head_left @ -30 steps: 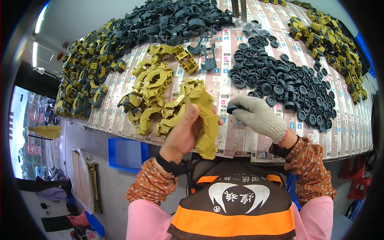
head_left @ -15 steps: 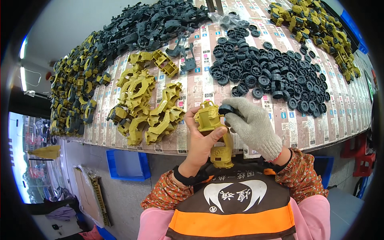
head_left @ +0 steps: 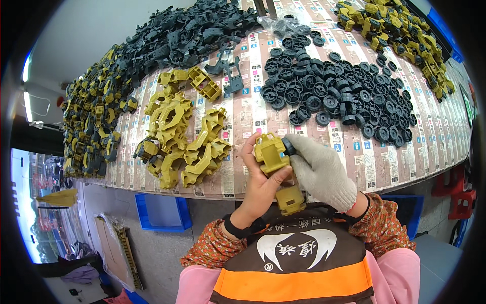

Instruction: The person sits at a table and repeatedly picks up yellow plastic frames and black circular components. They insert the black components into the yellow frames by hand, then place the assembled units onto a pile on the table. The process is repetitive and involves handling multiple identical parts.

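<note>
My bare left hand [head_left: 256,190] is closed round a yellow plastic toy vehicle body [head_left: 272,153], held over the table's near edge. The body's lower end [head_left: 290,199] hangs below my left thumb. My right hand [head_left: 324,175], in a grey knitted glove, pinches a small black toy wheel [head_left: 289,146] against the right side of the body. Gloved fingers cover part of the wheel, so I cannot tell whether it is seated. Beyond my hands lies a spread of loose black wheels [head_left: 331,103]. Several bare yellow bodies [head_left: 172,119] lie to the left.
Dark grey plastic parts [head_left: 187,33] are heaped at the back left, beside a pile of yellow-and-black vehicles [head_left: 98,111]. More such vehicles [head_left: 400,38] lie at the far right. A blue bin [head_left: 162,223] and red stools [head_left: 460,202] stand below the table [head_left: 243,119].
Both hands have shifted slightly right, and the yellow body has turned. The black wheel, held out in the gloved fingers before, is now pressed against the body's side.
</note>
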The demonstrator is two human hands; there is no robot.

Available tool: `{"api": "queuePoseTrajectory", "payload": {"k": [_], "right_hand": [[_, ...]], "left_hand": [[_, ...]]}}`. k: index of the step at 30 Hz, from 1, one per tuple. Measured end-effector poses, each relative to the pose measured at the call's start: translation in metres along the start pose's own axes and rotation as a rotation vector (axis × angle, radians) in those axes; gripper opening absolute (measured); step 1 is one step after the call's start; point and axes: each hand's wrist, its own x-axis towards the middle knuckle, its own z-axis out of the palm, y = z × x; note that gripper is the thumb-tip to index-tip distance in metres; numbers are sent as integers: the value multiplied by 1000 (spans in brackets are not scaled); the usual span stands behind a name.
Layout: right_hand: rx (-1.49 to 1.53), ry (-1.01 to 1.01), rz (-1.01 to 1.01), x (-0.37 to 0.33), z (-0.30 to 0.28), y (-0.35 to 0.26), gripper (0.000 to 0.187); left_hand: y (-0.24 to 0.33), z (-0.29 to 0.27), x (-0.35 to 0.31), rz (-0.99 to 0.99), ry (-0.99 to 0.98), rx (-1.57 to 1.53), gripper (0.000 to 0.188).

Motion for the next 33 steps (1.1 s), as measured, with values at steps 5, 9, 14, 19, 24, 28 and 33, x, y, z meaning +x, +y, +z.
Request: {"api": "queuePoseTrajectory", "payload": {"k": [5,9,14,19,24,28,33], "right_hand": [[-188,-99,-53,-8,-10,-7,34],[-219,-127,-39,-7,-21,-12,24],[-328,-189,-58,6,-40,2,15],[-783,-176,-41,43,-69,26,14],[-855,-300,-55,42,-49,48,32],[-790,-293,44,36,-57,38,39],[-769,-219,-34,21,-57,53,37]], "left_hand": [[1,-5,-2,-26,-180,70,89],[5,-3,2,-47,-250,11,91],[0,1,7,-330,-265,-203,88],[-15,-14,14,-354,-30,-285,53],[-28,-45,20,-361,-65,-168,65],[-35,-59,6,2,-142,357,47],[-29,-53,3,-228,-70,12,51]]}}
